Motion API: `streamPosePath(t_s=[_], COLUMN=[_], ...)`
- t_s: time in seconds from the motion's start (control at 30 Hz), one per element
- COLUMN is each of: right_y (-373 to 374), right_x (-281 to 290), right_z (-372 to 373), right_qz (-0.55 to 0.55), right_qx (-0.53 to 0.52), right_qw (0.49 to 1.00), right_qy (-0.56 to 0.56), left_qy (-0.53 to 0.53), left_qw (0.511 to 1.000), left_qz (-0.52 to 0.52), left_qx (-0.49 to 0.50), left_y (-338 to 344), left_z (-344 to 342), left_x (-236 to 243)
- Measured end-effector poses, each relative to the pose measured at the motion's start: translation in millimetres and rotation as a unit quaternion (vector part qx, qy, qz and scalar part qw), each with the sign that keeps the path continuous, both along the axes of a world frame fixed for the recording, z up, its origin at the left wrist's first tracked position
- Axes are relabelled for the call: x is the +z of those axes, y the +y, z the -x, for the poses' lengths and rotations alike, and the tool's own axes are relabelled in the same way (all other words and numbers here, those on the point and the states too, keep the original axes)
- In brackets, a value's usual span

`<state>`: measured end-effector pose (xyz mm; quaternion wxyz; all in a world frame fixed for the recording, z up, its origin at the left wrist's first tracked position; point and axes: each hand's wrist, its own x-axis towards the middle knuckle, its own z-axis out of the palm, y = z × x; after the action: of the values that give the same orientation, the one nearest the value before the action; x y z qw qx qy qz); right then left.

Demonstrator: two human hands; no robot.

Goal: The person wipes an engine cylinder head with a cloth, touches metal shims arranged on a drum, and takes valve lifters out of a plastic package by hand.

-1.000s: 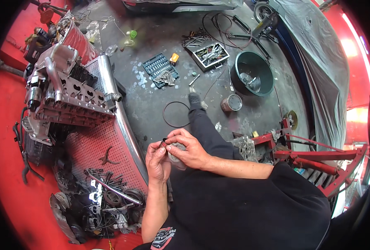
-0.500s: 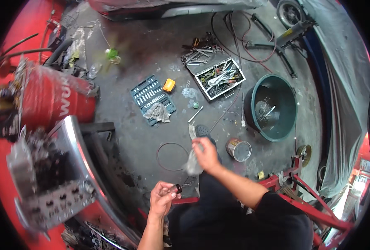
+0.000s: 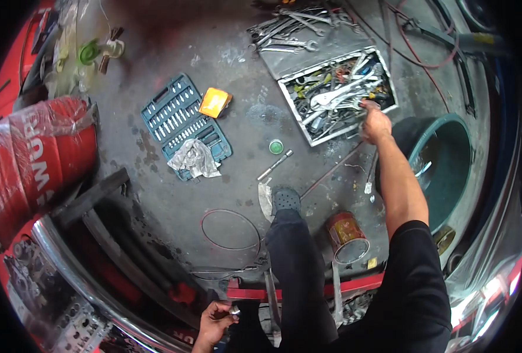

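Note:
Near the bottom edge, my left hand (image 3: 217,323) grips a small metal cylindrical part (image 3: 234,312) between thumb and fingers. My right hand (image 3: 376,122) is stretched out to an open metal toolbox (image 3: 302,132) heaped with wrenches and other hand tools (image 3: 334,94); its fingers are bent among them, on something I cannot make out. More wrenches (image 3: 287,44) lie just behind the box. Left of it are a teal socket case (image 3: 164,126) with a crumpled rag (image 3: 193,159) on it, an orange box (image 3: 215,103), a small green tin (image 3: 276,146) and a metal bar (image 3: 275,165).
My foot (image 3: 285,200) is on the concrete floor beside a wire loop (image 3: 214,235) and a rusty can (image 3: 343,229). A large tub (image 3: 449,182) and hoses are at right. A red drum (image 3: 34,165) and engine parts (image 3: 64,317) are at left. A red metal frame (image 3: 361,282) crosses below.
My hands have separated. The left has moved lower with the small part; the right has moved forward to the toolbox, and the cloth it held is gone from it. The view has shifted toward the tools.

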<state>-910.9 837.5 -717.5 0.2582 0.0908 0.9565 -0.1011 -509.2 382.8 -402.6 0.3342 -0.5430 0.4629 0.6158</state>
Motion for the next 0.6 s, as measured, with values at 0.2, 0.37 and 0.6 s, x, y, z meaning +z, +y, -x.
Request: streamPosePath(t_s=[0.2, 0.37, 0.6], right_y=[21, 59, 31], right_x=[-71, -96, -65], right_z=[29, 40, 53], right_qz=[-0.08, -0.098, -0.24], right_qx=[0.168, 0.227, 0.258], right_qw=[0.982, 0.968, 0.926], right_qy=[-0.038, -0.041, -0.133], left_qy=[-0.073, -0.115, -0.153], left_qw=[0.996, 0.993, 0.987], left_qz=[0.036, 0.038, 0.046], left_qx=[0.022, 0.007, 0.011], left_y=[0, 7, 10], left_z=[-36, -85, -99], left_x=[-24, -28, -19])
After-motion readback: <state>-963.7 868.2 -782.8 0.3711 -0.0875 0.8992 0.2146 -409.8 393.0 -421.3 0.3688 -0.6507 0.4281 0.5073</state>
